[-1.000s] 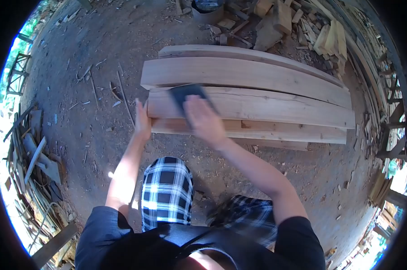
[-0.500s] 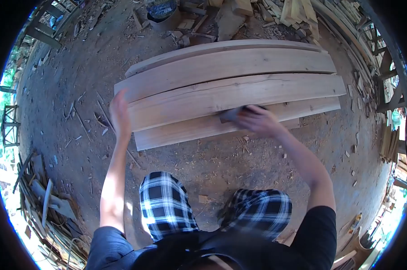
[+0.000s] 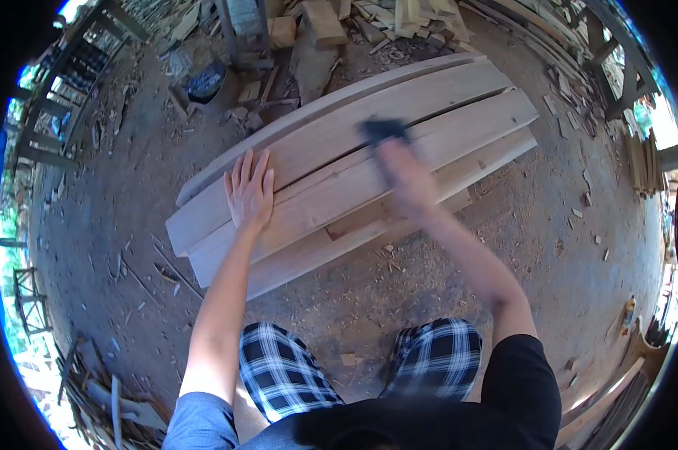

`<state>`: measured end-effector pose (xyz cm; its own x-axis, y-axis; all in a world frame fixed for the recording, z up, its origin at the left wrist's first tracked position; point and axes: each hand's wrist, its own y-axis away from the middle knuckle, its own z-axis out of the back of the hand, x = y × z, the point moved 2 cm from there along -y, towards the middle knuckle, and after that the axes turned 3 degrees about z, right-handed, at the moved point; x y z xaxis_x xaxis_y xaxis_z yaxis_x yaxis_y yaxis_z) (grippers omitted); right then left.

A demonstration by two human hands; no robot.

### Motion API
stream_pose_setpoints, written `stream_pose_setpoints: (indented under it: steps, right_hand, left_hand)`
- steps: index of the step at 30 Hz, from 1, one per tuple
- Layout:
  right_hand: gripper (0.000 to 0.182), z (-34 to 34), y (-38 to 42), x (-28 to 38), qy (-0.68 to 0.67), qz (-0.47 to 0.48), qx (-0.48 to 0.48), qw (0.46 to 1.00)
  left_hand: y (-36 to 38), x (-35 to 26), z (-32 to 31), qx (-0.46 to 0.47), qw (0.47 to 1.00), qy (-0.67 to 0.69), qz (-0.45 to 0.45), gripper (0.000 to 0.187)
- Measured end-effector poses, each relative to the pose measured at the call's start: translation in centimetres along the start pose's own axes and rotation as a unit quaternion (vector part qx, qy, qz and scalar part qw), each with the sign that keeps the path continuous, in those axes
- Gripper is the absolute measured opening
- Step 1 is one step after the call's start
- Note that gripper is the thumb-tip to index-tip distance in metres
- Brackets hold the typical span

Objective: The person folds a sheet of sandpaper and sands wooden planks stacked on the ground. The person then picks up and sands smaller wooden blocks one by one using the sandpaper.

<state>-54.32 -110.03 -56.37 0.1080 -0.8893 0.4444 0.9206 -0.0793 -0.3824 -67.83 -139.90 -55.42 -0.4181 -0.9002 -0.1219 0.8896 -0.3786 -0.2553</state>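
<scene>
Several pale planks lie side by side in front of me, with a dark gap between the two middle ones. My left hand (image 3: 250,196) lies flat with fingers spread on the left part of a wide plank (image 3: 316,136), close to that gap. My right hand (image 3: 408,180), smeared by motion, grips a dark flat block (image 3: 384,129). It holds the block over the gap, against or just above the upper faces of the wide plank and the nearer plank (image 3: 309,210). Blur hides the block's exact kind and most of the right fingers.
Wood offcuts (image 3: 421,19) are heaped at the back. A bucket (image 3: 211,86) with dark contents stands behind the planks, left of centre. Scrap wood (image 3: 121,401) lies at the lower left. Shavings and chips litter the dirt floor (image 3: 339,289). A bottle (image 3: 628,315) is at the right.
My left hand has come from beside the planks' left end onto their top. My right hand has moved the dark block away from me, from the near edge to the gap. The view has turned.
</scene>
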Motion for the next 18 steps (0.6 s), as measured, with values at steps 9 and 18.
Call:
stream_pose_setpoints:
  steps: [9, 18]
  right_hand:
    - [0.041, 0.0, -0.6, -1.6, 0.081, 0.115, 0.075, 0.987]
    - [0.041, 4.5, -5.2, -11.8, -0.268, -0.330, -0.136, 0.895]
  left_hand:
    - [0.2, 0.3, -0.3, 0.020, 1.000, 0.010, 0.010, 0.045]
    - [0.2, 0.1, -0.5, 0.023, 1.000, -0.007, 0.018, 0.045]
